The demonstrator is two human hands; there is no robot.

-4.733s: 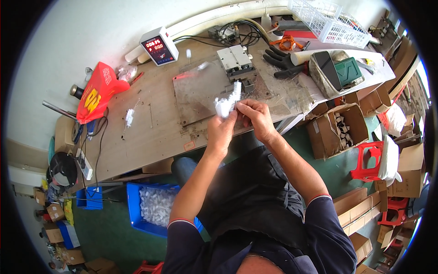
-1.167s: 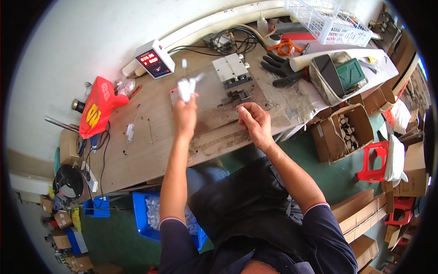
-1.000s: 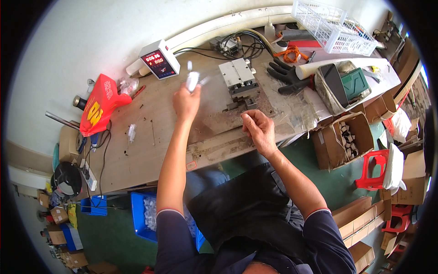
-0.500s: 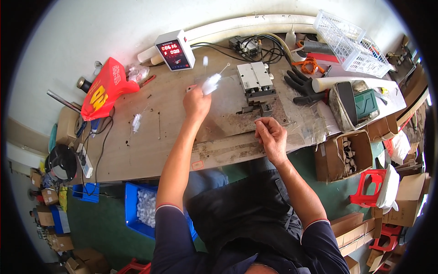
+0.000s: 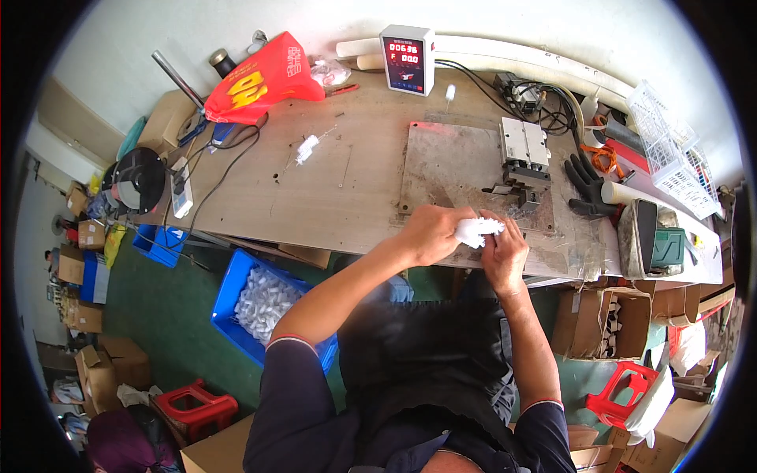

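Observation:
Both hands meet at the near edge of the wooden workbench (image 5: 339, 181). My left hand (image 5: 430, 234) and my right hand (image 5: 505, 251) together grip a small bunch of white plastic parts (image 5: 476, 231) held between them. They are over the front edge of a grey metal plate (image 5: 449, 162). A small metal press fixture (image 5: 524, 154) stands on the plate just beyond my right hand.
A digital counter box (image 5: 406, 59) stands at the back, beside a red bag (image 5: 264, 79). Black gloves (image 5: 587, 183) and a white wire basket (image 5: 670, 150) lie to the right. A blue bin of white parts (image 5: 260, 303) sits under the bench. Cardboard boxes (image 5: 603, 323) and a red stool (image 5: 627, 394) are at lower right.
My left hand has come back from the far side of the bench toward me and joined my right hand on the white parts at the near edge. The view has shifted.

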